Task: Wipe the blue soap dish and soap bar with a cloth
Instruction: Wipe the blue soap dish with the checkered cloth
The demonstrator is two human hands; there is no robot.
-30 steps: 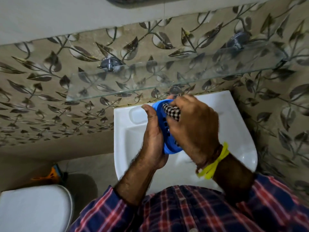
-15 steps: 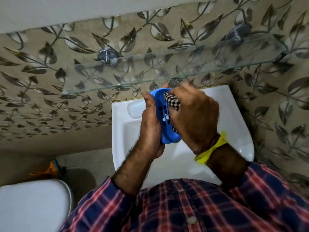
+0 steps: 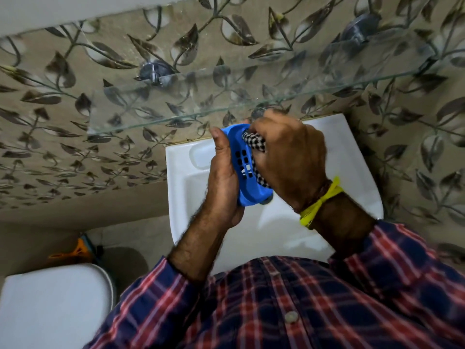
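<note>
My left hand (image 3: pixel 222 177) grips the blue soap dish (image 3: pixel 242 170) on edge above the white sink (image 3: pixel 357 172), its slotted inside facing right. My right hand (image 3: pixel 289 159) is closed on a black-and-white checked cloth (image 3: pixel 255 144) and presses it into the dish's inner face. Most of the cloth is hidden under my fingers. No soap bar shows anywhere in view.
A glass shelf (image 3: pixel 251 96) on metal brackets juts from the leaf-patterned tiled wall just above my hands. A white toilet lid (image 3: pixel 52 306) sits at lower left, with an orange object (image 3: pixel 75 251) on the floor beside it.
Both hands and the dish sit a little higher in view, nearer the glass shelf. The cloth hand has shifted slightly over the dish's inner face; the grips are unchanged.
</note>
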